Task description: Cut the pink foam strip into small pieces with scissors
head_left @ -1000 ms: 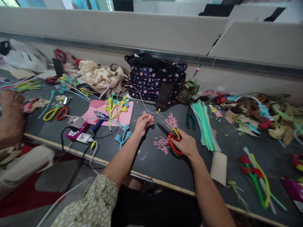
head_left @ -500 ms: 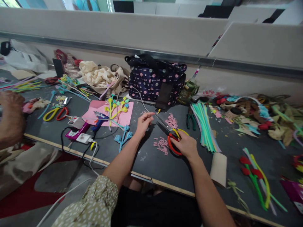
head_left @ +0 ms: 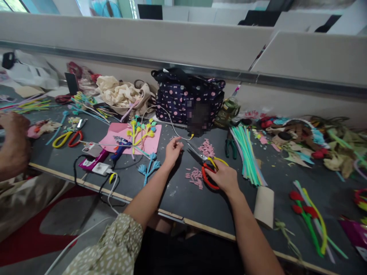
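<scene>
My right hand [head_left: 225, 176] is closed round the red and yellow handles of a pair of scissors [head_left: 207, 179]. Their metal blades point away from me to the upper left, slightly parted. Just left of the blade tips, my left hand [head_left: 173, 152] hovers with fingertips pinched together; whatever is between them is too small to make out. Short pink cut pieces [head_left: 195, 177] lie scattered beneath the scissors. Beyond the blades sits another pile of pink pieces [head_left: 207, 147]. A blue pipe-cleaner flower stem [head_left: 149, 168] rests left of my left forearm.
Pliers [head_left: 230, 148], a bundle of pipe cleaners [head_left: 248, 156] and a cardboard tube [head_left: 264, 207] lie to the right. A dotted bag [head_left: 177, 95] stands behind. Left are a glue gun [head_left: 120, 147], a purple power strip [head_left: 96, 160], cables and another person's arm [head_left: 13, 145].
My left hand has drawn slightly back, leaving a small gap to the scissor tips. The scissors stay in my right hand, shifted a little left. The view has tilted slightly.
</scene>
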Tool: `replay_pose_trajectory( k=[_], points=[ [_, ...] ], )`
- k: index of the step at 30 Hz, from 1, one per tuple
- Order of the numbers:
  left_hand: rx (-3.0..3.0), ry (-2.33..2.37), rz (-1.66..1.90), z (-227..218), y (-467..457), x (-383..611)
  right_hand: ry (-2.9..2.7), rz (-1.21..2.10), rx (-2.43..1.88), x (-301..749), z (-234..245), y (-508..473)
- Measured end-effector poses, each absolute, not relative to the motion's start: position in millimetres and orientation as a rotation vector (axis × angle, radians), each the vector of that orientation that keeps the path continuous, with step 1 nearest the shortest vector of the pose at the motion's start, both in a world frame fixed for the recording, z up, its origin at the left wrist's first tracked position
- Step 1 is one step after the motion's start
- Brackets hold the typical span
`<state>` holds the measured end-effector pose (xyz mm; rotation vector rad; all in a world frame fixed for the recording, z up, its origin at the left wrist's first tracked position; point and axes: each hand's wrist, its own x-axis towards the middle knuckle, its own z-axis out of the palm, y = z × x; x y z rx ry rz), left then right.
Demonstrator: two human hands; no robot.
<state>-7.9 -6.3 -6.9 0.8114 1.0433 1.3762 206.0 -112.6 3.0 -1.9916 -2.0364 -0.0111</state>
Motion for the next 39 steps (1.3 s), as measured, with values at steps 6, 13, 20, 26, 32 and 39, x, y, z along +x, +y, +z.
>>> replay_pose_trajectory(
  k=[6,13,20,26,32,39],
  points=[
    [0.703,0.926,1.327,-11,-2,-13,-2.039,0.003,-1.971,205,0,-112],
    [0.660,0.820,1.301,-14,-2,-13,-2.044,0.022,-1.934,205,-7,-111],
    [0.648,0.798,1.280,-15,-3,-11,-2.046,0.071,-1.909,204,-6,-112],
    [0.659,0.806,1.265,-13,-4,-10,-2.033,0.080,-1.915,204,-9,-111],
    [0.650,0.822,1.254,-11,-4,-9,-2.035,0.081,-1.909,205,-10,-110],
    [0.653,0.814,1.256,-13,-4,-9,-2.041,0.133,-1.923,206,-9,-110]
  ],
)
